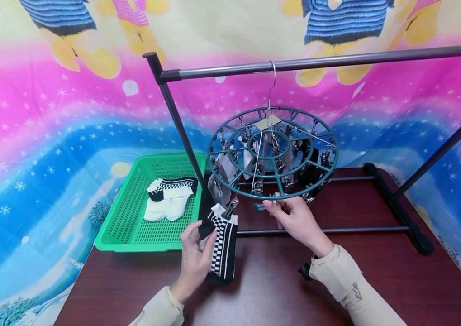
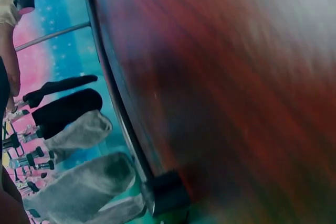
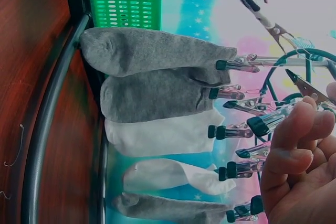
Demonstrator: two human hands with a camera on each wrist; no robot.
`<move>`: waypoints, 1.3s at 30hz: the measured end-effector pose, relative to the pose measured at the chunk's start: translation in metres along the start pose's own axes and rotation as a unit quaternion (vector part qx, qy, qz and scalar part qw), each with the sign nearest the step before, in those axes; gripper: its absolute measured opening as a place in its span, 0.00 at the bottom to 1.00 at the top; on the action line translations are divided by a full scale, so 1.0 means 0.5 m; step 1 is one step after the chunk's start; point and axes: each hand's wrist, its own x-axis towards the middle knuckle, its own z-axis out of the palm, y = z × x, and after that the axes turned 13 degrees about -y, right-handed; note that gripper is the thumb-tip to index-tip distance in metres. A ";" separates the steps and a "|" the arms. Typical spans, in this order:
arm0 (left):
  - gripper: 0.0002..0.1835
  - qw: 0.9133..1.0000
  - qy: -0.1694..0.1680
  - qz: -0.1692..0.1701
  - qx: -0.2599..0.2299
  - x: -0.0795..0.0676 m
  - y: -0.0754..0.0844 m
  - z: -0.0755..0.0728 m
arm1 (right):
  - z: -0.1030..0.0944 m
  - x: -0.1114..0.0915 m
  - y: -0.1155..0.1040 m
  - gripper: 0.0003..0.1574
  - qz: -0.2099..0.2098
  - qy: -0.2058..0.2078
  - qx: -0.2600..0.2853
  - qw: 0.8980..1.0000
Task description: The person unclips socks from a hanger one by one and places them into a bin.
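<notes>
A black-and-white checkered sock (image 1: 225, 249) hangs from a metal clip (image 1: 232, 207) at the near left of the round green hanger (image 1: 240, 181). My left hand (image 1: 195, 258) is at its left side, thumb and fingers pinching a black part of the sock. My right hand (image 1: 295, 222) pinches another clip (image 1: 259, 207) under the near rim; this clip (image 3: 265, 123) has dark green tips and carries no sock. Grey socks (image 3: 152, 51), white socks (image 3: 163, 135) and black socks (image 2: 68, 109) hang from other clips.
The hanger hooks over the dark rail (image 1: 222, 70) of a rack standing on a reddish-brown table (image 1: 271, 290). Left of the rack is a green basket (image 1: 118, 242) with a checkered sock (image 1: 173, 186) and white socks (image 1: 165, 209) inside. A patterned cloth backdrop (image 1: 71, 136) surrounds the table.
</notes>
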 end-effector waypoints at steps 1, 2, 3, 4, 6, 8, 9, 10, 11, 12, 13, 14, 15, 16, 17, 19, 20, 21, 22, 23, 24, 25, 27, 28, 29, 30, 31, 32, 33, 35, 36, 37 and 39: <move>0.29 0.999 -0.002 0.026 0.026 0.001 -0.002 -0.003 | 0.000 0.000 0.000 0.17 0.000 0.001 0.002 1.000; 0.27 0.997 -0.004 0.046 0.054 0.002 -0.004 -0.007 | 0.000 0.000 0.001 0.17 0.001 0.002 0.003 1.000; 0.25 0.995 -0.006 0.060 0.082 0.003 -0.004 -0.010 | 0.000 0.000 0.001 0.17 0.002 0.004 0.003 1.000; 0.22 0.992 -0.007 0.069 0.108 0.004 -0.004 -0.013 | 0.000 0.000 0.002 0.17 0.003 0.005 0.003 1.000; 0.18 0.986 -0.011 0.079 0.144 0.005 -0.004 -0.017 | 0.000 0.001 0.002 0.16 0.004 0.007 0.003 1.000; 0.13 0.983 -0.019 0.084 0.165 0.006 -0.002 -0.019 | 0.000 0.001 0.001 0.16 0.006 0.006 0.003 1.000; 0.12 0.982 -0.024 0.087 0.166 0.006 -0.001 -0.020 | 0.000 0.001 0.001 0.17 0.008 0.005 0.003 1.000; 0.11 0.981 -0.030 0.091 0.166 0.007 -0.001 -0.021 | 0.000 0.001 0.001 0.17 0.009 0.005 0.002 1.000; 0.13 0.980 -0.039 0.094 0.168 0.006 0.000 -0.021 | 0.000 0.001 0.001 0.17 0.011 0.005 0.001 1.000; 0.15 0.979 -0.050 0.095 0.171 0.006 0.000 -0.022 | 0.000 0.000 0.001 0.18 0.013 0.006 0.001 1.000; 0.17 0.978 -0.062 0.094 0.176 0.006 0.001 -0.023 | 0.000 0.000 0.001 0.18 0.014 0.008 -0.001 1.000; 0.18 0.976 -0.074 0.095 0.182 0.005 0.001 -0.024 | 0.000 0.000 0.002 0.18 0.016 0.009 -0.001 1.000; 0.20 0.974 -0.087 0.095 0.188 0.004 0.002 -0.025 | 0.000 0.000 0.002 0.18 0.016 0.011 -0.001 1.000; 0.21 0.971 -0.098 0.096 0.196 0.003 0.002 -0.026 | 0.000 0.001 0.003 0.18 0.016 0.012 -0.001 1.000; 0.22 0.968 -0.107 0.099 0.205 0.003 0.003 -0.028 | 0.000 0.001 0.004 0.18 0.016 0.012 0.000 1.000; 0.23 0.964 -0.117 0.107 0.215 0.003 0.005 -0.030 | 0.003 0.000 0.007 0.17 0.009 0.012 0.001 1.000; 0.23 0.962 -0.119 0.111 0.219 0.003 0.006 -0.031 | 0.004 0.000 0.008 0.17 0.004 0.011 0.001 1.000; 0.24 0.961 -0.120 0.114 0.223 0.004 0.007 -0.032 | 0.006 -0.001 0.009 0.16 -0.002 0.010 0.000 1.000; 0.24 0.960 -0.119 0.117 0.225 0.004 0.009 -0.033 | 0.009 -0.002 0.009 0.16 -0.007 0.008 -0.002 1.000; 0.24 0.959 -0.118 0.118 0.227 0.005 0.010 -0.034 | 0.012 -0.003 0.009 0.16 -0.012 0.006 -0.003 1.000; 0.24 0.959 -0.117 0.117 0.228 0.006 0.011 -0.036 | 0.016 -0.003 0.009 0.17 -0.016 0.002 -0.007 1.000; 0.24 0.959 -0.116 0.116 0.229 0.006 0.012 -0.036 | 0.021 -0.003 0.009 0.19 -0.019 -0.002 -0.010 1.000; 0.24 0.960 -0.112 0.116 0.230 0.008 0.014 -0.038 | 0.031 -0.003 0.008 0.19 -0.019 -0.015 -0.014 1.000; 0.24 0.960 -0.111 0.115 0.229 0.008 0.015 -0.038 | 0.037 -0.002 0.008 0.19 -0.017 -0.022 -0.014 1.000; 0.24 0.960 -0.109 0.115 0.230 0.008 0.015 -0.039 | 0.043 -0.002 0.008 0.18 -0.016 -0.031 -0.008 0.999; 0.23 0.960 -0.109 0.117 0.230 0.009 0.015 -0.039 | 0.049 0.000 0.008 0.18 -0.014 -0.039 -0.007 0.999; 0.22 0.960 -0.108 0.117 0.230 0.009 0.015 -0.039 | 0.055 0.001 0.008 0.16 -0.013 -0.049 -0.002 0.999; 0.22 0.960 -0.108 0.117 0.231 0.009 0.015 -0.040 | 0.061 0.002 0.007 0.15 -0.011 -0.058 0.004 0.998; 0.21 0.959 -0.107 0.119 0.232 0.009 0.015 -0.040 | 0.067 0.003 0.006 0.15 -0.009 -0.068 0.009 0.998; 0.20 0.959 -0.105 0.122 0.235 0.009 0.015 -0.041 | 0.076 0.006 0.002 0.15 -0.007 -0.085 0.019 0.996; 0.20 0.958 -0.104 0.122 0.236 0.009 0.015 -0.041 | 0.080 0.009 -0.001 0.15 -0.004 -0.091 0.019 0.996; 0.20 0.958 -0.103 0.123 0.236 0.010 0.015 -0.042 | 0.084 0.012 -0.004 0.15 -0.001 -0.095 0.024 0.995; 0.20 0.958 -0.101 0.124 0.236 0.011 0.015 -0.043 | 0.089 0.020 -0.010 0.16 0.001 -0.095 0.036 0.995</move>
